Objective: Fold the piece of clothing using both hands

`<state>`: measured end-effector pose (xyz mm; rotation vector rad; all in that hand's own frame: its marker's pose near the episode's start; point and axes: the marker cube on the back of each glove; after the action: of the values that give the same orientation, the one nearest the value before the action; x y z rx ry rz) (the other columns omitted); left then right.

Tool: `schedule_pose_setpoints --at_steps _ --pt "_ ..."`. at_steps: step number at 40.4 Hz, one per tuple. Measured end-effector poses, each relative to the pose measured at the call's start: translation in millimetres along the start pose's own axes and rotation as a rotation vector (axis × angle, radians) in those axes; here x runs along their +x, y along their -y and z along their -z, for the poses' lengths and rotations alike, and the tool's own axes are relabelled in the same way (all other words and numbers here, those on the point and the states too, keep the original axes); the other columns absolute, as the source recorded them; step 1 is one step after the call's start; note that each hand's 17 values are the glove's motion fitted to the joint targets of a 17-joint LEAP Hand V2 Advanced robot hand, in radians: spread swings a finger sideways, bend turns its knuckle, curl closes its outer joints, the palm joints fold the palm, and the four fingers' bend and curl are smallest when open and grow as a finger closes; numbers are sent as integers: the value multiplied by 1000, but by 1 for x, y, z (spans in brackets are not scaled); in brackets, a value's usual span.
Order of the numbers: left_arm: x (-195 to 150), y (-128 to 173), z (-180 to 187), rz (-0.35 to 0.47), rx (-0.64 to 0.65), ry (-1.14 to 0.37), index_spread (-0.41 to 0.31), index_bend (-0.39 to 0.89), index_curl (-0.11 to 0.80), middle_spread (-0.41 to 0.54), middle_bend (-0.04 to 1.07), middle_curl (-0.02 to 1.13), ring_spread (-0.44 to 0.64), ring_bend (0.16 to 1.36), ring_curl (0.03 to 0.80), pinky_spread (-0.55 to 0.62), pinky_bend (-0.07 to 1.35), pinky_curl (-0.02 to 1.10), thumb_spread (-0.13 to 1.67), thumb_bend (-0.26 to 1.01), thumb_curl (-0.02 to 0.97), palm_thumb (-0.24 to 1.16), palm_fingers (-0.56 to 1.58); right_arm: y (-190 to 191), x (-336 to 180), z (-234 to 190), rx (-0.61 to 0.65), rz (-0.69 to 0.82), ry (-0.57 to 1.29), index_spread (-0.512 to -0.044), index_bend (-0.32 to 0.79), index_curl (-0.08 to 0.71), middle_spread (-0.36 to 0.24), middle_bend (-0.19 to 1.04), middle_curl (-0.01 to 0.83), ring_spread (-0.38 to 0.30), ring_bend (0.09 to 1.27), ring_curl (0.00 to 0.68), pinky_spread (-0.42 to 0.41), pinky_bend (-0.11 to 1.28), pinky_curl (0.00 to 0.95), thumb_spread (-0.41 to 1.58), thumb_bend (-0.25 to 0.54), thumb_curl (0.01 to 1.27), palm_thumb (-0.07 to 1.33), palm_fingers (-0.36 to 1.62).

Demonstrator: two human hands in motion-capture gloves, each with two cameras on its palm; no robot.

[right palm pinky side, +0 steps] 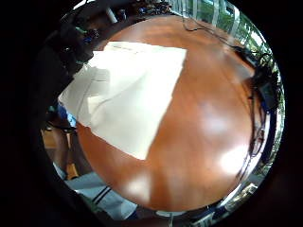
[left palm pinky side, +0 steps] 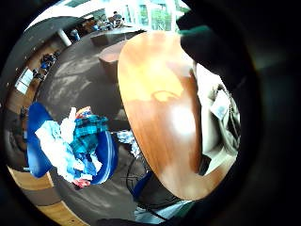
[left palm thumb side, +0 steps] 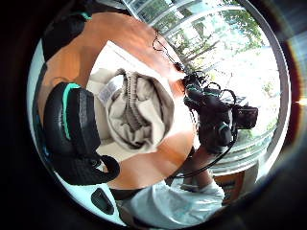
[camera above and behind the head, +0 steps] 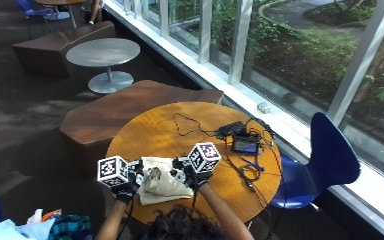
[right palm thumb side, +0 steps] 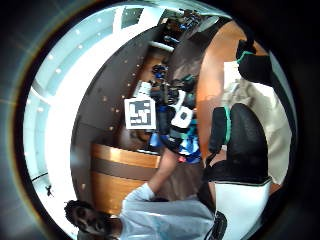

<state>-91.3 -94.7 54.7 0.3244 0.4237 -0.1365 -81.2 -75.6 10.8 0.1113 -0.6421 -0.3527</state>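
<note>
A beige garment [camera above and behind the head: 160, 186] lies on the round wooden table [camera above and behind the head: 172, 130] at the edge nearest me. My left hand [camera above and behind the head: 127, 186] is at its left side and grips the bunched elastic waistband [left palm thumb side: 139, 110], which is lifted close to the palm beside my thumb [left palm thumb side: 72, 129]. The label end of the garment [left palm pinky side: 221, 117] shows under a left finger. My right hand [camera above and behind the head: 193, 176] hovers at the garment's right edge with relaxed fingers [right palm thumb side: 240, 145] and holds nothing. From that palm the garment [right palm pinky side: 128, 94] looks mostly flat on the table [right palm pinky side: 203, 118].
Black cables and a small device [camera above and behind the head: 245, 145] lie on the table's right half. A blue chair [camera above and behind the head: 325, 155] stands to the right. Another blue chair with a pile of clothes [left palm pinky side: 70, 141] is at my left. A brown bench [camera above and behind the head: 132, 110] sits beyond the table.
</note>
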Motion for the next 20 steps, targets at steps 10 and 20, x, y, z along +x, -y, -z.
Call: schedule_pose_setpoints --at_steps 10,20 --pt "56 -6 22 -105 -40 247 -139 117 305 -156 292 448 -34 501 347 319 189 324 1516 106 266 381 704 -29 36 75 91 -246 -797 -298 305 299 -79 284 421 -85 260 320 50 353 379 1315 -29 463 725 683" --pt "80 -22 24 -129 -147 409 -142 134 312 -128 211 436 -11 482 348 305 206 337 1485 54 253 311 638 -41 43 82 41 -335 -833 -331 217 326 -76 218 400 -25 177 296 183 251 341 1357 -19 426 609 527"
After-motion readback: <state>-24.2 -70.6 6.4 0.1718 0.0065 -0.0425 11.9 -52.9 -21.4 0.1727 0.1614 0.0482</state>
